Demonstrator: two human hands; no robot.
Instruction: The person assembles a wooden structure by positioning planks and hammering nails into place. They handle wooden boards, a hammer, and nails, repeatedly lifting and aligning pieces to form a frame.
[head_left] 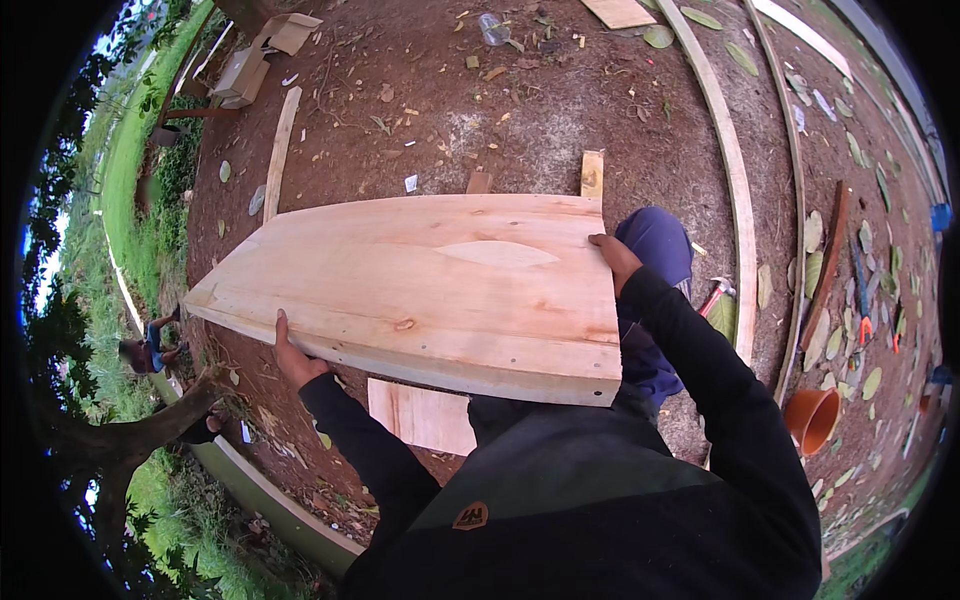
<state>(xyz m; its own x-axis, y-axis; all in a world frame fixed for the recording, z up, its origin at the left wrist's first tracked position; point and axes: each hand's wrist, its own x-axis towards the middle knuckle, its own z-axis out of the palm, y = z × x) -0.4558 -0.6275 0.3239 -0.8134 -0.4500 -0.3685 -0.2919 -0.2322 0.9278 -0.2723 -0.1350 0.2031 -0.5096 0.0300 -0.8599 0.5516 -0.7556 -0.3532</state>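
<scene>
Leaf-strewn dirt ground (345, 150); left hand (298, 360) and right hand (618, 263), fingers holding wooden panel (420, 300) by edges; one grip loosening could tip it.

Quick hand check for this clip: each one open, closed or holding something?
Left hand: holding the wooden panel at its near edge, toward the left.
Right hand: holding the same panel's right edge.

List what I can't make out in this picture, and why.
In the head view:
- Panel: its underside is hidden by its own upper face.
- Left hand: most fingers are hidden by the panel.
- Lower board: its right end is hidden by the jacket.
- Upper board: cut off by the top edge.
- Clear item: too small to identify.
</scene>
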